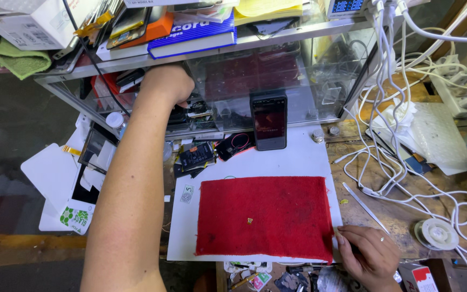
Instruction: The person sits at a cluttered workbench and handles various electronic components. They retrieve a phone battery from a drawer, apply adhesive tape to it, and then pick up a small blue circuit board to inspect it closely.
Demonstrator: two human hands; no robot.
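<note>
Two hands: left hand (167,84) at 11 o'clock, curled under glass shelf (277,70), grasp unclear; right hand (367,254) at 5, fingers bent, touching red rectangular felt mat (266,216) corner.

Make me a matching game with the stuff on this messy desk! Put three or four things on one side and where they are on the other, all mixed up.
Things:
1. red cloth
2. phone
3. left hand
4. right hand

Places:
A. reaching under the glass shelf
B. resting at the red cloth's lower right corner
C. lying flat on the white board
D. standing upright behind the white board, against the glass

Right pairs: 1-C, 2-D, 3-A, 4-B
</note>
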